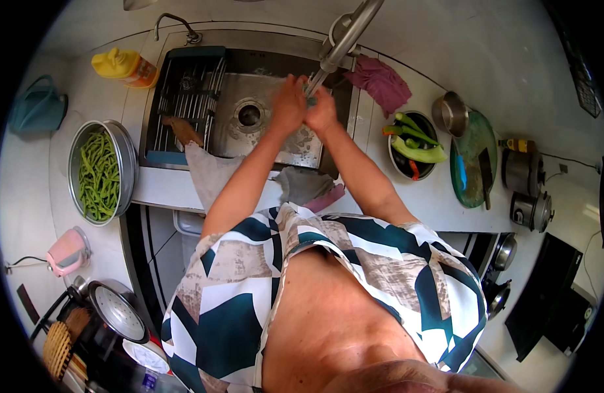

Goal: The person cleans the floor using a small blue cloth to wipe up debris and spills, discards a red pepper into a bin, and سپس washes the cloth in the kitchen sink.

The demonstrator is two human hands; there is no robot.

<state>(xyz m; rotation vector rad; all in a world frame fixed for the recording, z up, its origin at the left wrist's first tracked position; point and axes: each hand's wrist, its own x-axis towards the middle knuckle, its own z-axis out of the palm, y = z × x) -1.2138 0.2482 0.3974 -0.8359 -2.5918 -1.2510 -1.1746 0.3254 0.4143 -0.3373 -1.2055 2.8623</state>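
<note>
My left hand point(288, 107) and my right hand point(322, 110) meet under the spout of the metal faucet point(334, 56), over the far right part of the stainless steel sink point(238, 142). Both are slightly blurred, with their fingers close together. A small bluish-green patch point(311, 101) shows between them; I cannot make out what it is or whether either hand grips it. Drops of water dot the sink floor near the drain point(249, 115). To the left of my hands, a black and blue drying rack point(184, 98) sits across the sink, with a brown root-like piece point(183, 130) on it.
Grey cloths point(304, 184) hang over the sink's front edge. On the left stand a metal bowl of green beans point(99, 174) and a yellow jug point(125, 69). To the right are a pink cloth point(380, 84), a bowl of vegetables point(415, 145) and a green cutting board with a knife point(471, 162).
</note>
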